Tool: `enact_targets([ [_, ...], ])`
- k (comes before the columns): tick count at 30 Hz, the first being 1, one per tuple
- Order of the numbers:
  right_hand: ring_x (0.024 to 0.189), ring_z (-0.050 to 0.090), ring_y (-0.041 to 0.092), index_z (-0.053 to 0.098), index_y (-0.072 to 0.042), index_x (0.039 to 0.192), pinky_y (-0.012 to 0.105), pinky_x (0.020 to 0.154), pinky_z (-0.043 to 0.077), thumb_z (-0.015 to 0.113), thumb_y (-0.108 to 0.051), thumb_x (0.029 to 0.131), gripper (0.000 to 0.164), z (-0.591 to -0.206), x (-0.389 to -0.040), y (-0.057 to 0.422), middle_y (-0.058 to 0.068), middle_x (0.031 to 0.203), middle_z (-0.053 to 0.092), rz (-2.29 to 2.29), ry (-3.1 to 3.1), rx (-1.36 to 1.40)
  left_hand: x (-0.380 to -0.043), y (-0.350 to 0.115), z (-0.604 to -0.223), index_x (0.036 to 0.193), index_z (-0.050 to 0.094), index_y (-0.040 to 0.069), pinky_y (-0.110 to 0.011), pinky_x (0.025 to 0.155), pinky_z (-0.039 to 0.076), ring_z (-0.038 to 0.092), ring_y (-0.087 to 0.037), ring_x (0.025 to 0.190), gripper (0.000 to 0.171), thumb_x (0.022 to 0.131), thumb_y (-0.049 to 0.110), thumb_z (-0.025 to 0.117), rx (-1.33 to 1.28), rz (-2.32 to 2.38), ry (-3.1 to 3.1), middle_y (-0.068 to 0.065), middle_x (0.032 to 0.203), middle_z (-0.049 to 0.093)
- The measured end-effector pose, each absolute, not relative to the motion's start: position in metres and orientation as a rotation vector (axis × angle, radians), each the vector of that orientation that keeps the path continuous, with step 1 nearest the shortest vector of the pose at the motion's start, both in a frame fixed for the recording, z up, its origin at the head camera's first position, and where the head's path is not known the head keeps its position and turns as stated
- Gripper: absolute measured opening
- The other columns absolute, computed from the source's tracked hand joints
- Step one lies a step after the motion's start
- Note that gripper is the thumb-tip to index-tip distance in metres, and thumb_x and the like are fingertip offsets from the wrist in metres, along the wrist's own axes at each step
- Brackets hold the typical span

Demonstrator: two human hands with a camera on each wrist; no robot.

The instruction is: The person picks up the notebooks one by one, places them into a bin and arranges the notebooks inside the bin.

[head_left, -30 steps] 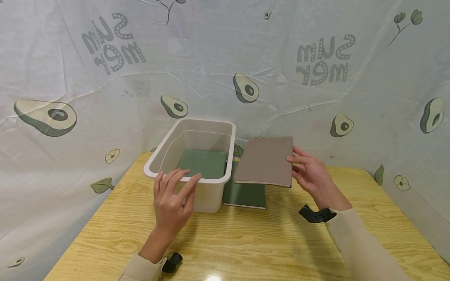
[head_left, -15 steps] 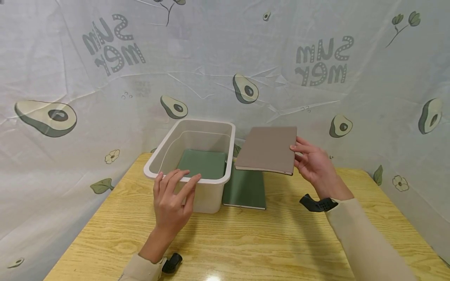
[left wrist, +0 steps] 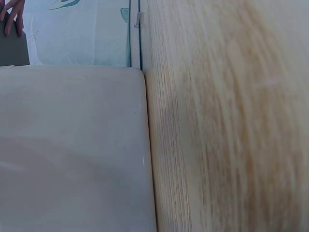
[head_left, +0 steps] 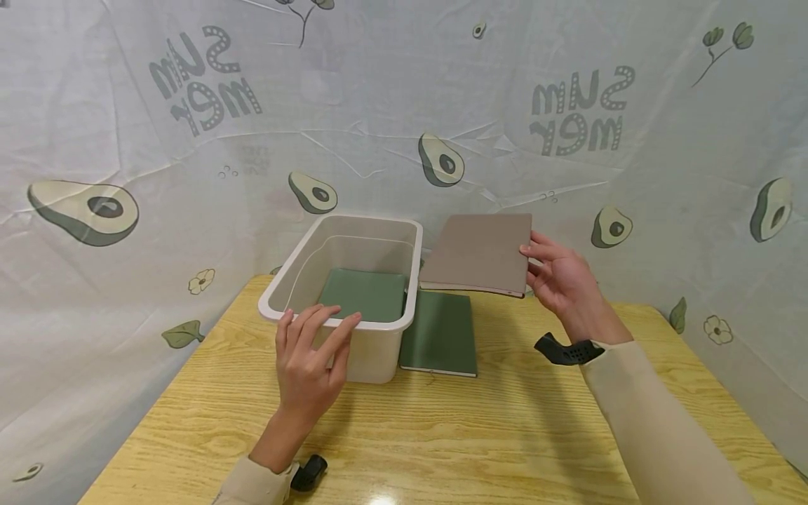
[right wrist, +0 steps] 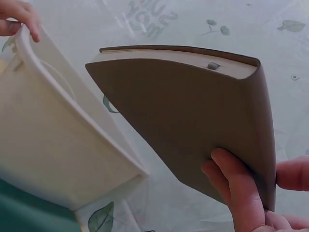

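- Head view: the right hand (head_left: 558, 280) pinches the right edge of the brown notebook (head_left: 476, 254), thumb on top and fingers beneath, holding it in the air just right of the white bin (head_left: 379, 351). The notebook lies nearly flat, its long axis running near to far, its left edge close to the bin's right rim. The left hand (head_left: 309, 361) rests with relaxed fingers on the bin's near rim. A green notebook (head_left: 369, 294) lies inside the bin, and another green notebook (head_left: 442, 335) lies on the wooden table (head_left: 505, 435) below the lifted one.
- Left wrist view: the bin's wall (left wrist: 72, 150) fills the left side, with the table (left wrist: 227, 125) beside it; the fingers are out of sight.
- Right wrist view: the fingers (right wrist: 231, 188) curl under the brown notebook (right wrist: 193, 116), its page edge pointing away toward the bin (right wrist: 53, 145).
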State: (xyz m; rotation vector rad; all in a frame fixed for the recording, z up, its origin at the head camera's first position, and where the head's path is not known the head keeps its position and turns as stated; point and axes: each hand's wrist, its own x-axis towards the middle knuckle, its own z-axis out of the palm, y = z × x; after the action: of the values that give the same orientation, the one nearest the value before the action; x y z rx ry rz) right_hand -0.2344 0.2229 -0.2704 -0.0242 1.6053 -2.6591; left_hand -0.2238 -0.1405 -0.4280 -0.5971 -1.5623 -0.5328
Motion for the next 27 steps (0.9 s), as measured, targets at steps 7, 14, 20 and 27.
enact_targets([
  [7, 0.126, 0.04, 0.014, 0.019, -0.019, 0.171, 0.02, 0.081, 0.059, 0.053, -0.001, 0.108, 0.074, -0.261, -0.24, 0.22, -0.006, 0.146, 0.037, -2.673, 1.591, -0.024, -0.224, -0.142, -0.429, 0.116, 0.083, 0.016, -0.055, 0.125, 0.031, 0.067, -0.042, 0.112, 0.025, 0.107, 0.024, 0.061, -0.599, -0.534, -1.581, -0.018, 0.116, 0.076],
  [14, 0.122, 0.043, 0.013, 0.019, -0.018, 0.171, 0.019, 0.078, 0.059, 0.051, 0.001, 0.108, 0.073, -0.254, -0.245, 0.217, -0.006, 0.145, 0.037, -2.7, 1.575, -0.006, -0.224, -0.141, -0.428, 0.115, 0.083, 0.017, -0.055, 0.125, 0.031, 0.067, -0.042, 0.111, 0.025, 0.106, 0.024, 0.061, -0.599, -0.537, -1.569, -0.018, 0.114, 0.077],
  [20, 0.12, 0.044, 0.015, 0.022, -0.015, 0.17, 0.021, 0.077, 0.06, 0.051, 0.003, 0.107, 0.072, -0.254, -0.247, 0.219, -0.004, 0.14, 0.041, -2.724, 1.554, -0.024, -0.225, -0.141, -0.428, 0.115, 0.083, 0.017, -0.053, 0.126, 0.031, 0.067, -0.042, 0.113, 0.023, 0.105, 0.024, 0.063, -0.596, -0.538, -1.555, -0.018, 0.115, 0.077],
  [27, 0.118, 0.046, 0.016, 0.023, -0.015, 0.17, 0.021, 0.077, 0.06, 0.053, 0.004, 0.106, 0.073, -0.254, -0.248, 0.218, -0.004, 0.14, 0.042, -2.732, 1.558, -0.019, -0.224, -0.141, -0.428, 0.115, 0.083, 0.016, -0.051, 0.128, 0.028, 0.067, -0.043, 0.113, 0.024, 0.105, 0.024, 0.063, -0.598, -0.539, -1.562, -0.019, 0.115, 0.076],
])
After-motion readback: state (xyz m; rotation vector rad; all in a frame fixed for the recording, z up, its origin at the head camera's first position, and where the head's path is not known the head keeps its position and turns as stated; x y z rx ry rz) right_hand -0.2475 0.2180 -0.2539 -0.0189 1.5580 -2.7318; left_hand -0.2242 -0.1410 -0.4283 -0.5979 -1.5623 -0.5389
